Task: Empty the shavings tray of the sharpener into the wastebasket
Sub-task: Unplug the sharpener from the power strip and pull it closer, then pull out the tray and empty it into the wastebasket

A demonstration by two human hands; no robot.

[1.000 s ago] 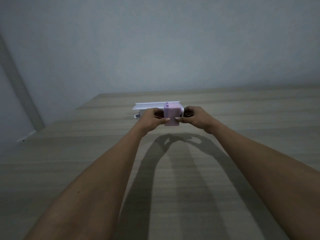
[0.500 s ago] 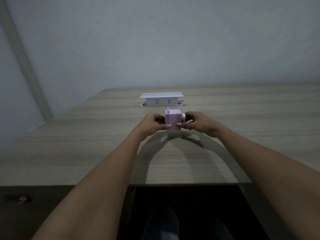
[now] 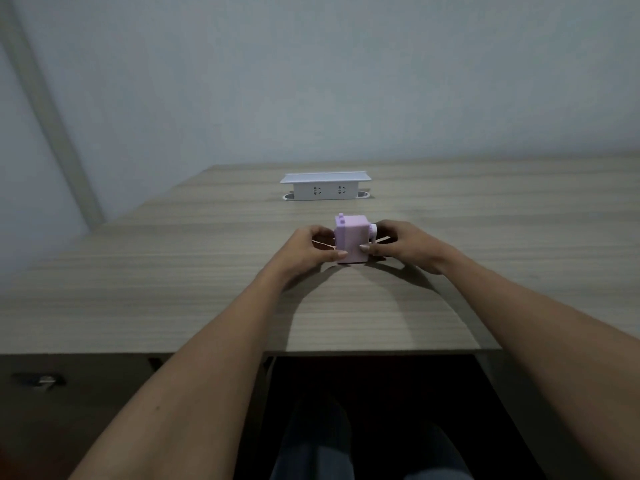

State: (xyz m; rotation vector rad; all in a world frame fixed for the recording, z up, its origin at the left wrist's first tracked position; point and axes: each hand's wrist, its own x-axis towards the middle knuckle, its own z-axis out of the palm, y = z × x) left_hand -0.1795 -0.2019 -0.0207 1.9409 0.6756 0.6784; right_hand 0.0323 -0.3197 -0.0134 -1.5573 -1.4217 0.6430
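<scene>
A small pink box-shaped sharpener (image 3: 351,239) stands upright on the wooden desk (image 3: 207,271), a little beyond its middle. My left hand (image 3: 311,249) grips its left side, thumb on the lower front corner. My right hand (image 3: 403,244) grips its right side, where a pale crank knob (image 3: 373,232) sticks out. The shavings tray cannot be made out as a separate part. No wastebasket is in view.
A white pop-up socket block (image 3: 325,187) stands on the desk behind the sharpener. The desk's front edge (image 3: 346,351) runs across the view, with a dark knee space and my legs (image 3: 318,441) below. A dark drawer front with a handle (image 3: 38,379) sits lower left.
The view has tilted down and back, so the desk edge and my legs now show. Both hands have brought the sharpener nearer to me, away from the socket block, and kept their hold.
</scene>
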